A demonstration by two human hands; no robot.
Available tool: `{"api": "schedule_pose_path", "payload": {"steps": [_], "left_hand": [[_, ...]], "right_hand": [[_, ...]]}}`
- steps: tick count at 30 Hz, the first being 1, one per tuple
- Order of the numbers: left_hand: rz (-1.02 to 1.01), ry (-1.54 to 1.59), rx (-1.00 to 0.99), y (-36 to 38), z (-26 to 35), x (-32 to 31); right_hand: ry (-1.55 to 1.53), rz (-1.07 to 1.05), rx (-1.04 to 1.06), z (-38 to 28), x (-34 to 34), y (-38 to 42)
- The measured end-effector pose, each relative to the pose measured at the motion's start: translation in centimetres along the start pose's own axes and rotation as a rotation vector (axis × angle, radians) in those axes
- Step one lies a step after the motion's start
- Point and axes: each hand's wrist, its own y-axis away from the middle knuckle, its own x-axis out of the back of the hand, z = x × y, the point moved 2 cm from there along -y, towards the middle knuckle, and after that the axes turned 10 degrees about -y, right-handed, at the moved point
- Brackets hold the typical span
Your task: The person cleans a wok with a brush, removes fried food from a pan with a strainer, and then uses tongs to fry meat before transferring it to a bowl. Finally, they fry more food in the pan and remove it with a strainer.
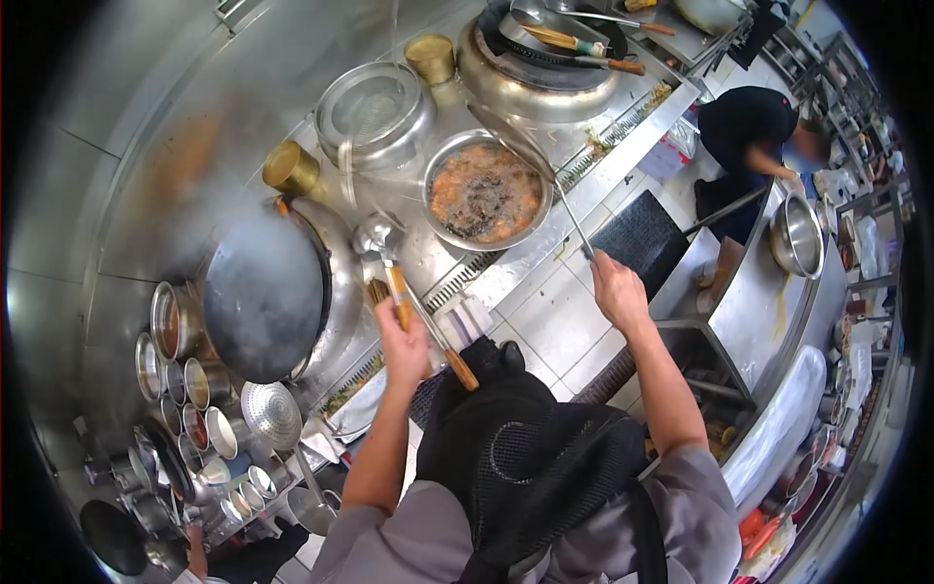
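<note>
The long-handled, round, thin metal skimmer (511, 139) is tilted almost edge-on across the far right rim of the round steel basin (432, 210); contact with the rim cannot be told. The right hand (620, 290) is clamped on the skimmer's shaft, near right of the basin. Good handling calls for a firm grip well back from the disc, the disc kept under control over the basin, and slow tilting, since splashing seems the main risk. Inside the basin lie orange-brown and dark pieces (465, 187). Near left of the basin, the left hand (404, 343) is closed around a yellowish wooden handle (399, 290), beside a steel ladle (377, 234); whether it also grips the ladle's shaft cannot be told. Farther left of the basin, a large dark wok (263, 316) steams.
</note>
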Motion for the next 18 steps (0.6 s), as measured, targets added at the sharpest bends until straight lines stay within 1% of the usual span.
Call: {"api": "schedule_pose_path", "payload": {"steps": [1, 2, 3, 4, 6, 8, 9, 10, 12, 13, 14, 15, 17, 18], "left_hand": [[0.003, 0.003, -0.003, -0.3, 0.5, 1.1], [0.07, -0.1, -0.031, -0.8, 1.0, 2.2], [0.135, -0.202, -0.059, -1.2, 1.3, 3.0], [0.138, -0.194, -0.058, -1.4, 1.4, 3.2], [0.219, -0.314, -0.215, -1.7, 1.7, 3.5], [0.214, -0.318, -0.213, -2.1, 0.8, 3.4], [0.187, -0.308, -0.215, -2.2, 0.8, 3.2], [0.158, -0.299, -0.22, -2.3, 0.8, 3.1], [0.125, -0.273, -0.211, -2.8, -0.1, 2.7], [0.113, -0.292, -0.223, -3.1, -0.5, 2.4], [0.101, -0.311, -0.237, -3.3, -0.9, 2.3], [0.112, -0.321, -0.316, -3.6, -0.6, 2.4], [0.094, -0.314, -0.314, -4.3, -1.0, 2.1], [0.076, -0.317, -0.306, -4.6, -1.4, 1.9]], "right_hand": [[0.097, -0.079, -0.035, 0.3, -0.8, -0.4], [0.1, -0.077, -0.031, 0.2, -1.5, -0.5], [0.149, -0.135, -0.066, -0.6, -2.2, -0.7], [0.201, -0.194, -0.102, -1.5, -2.9, -0.7], [0.194, -0.203, -0.099, -3.4, -3.5, -0.6], [0.084, -0.2, -0.076, -4.5, -4.2, -0.8], [0.08, -0.161, 0.08, -3.6, -4.9, -1.2], [0.089, -0.162, 0.081, -5.4, -3.9, -1.9], [-0.45, -0.393, -0.545, -7.5, -2.4, -2.8], [-0.535, -0.401, -0.566, -7.2, -2.3, -2.9], [-0.531, -0.393, -0.57, -6.8, -2.3, -3.0], [-0.632, -0.416, -0.61, -6.4, -2.2, -3.2], [-0.82, -0.428, -0.691, -5.9, -2.1, -3.4], [-0.818, -0.428, -0.688, -5.5, -2.1, -3.4]]}}
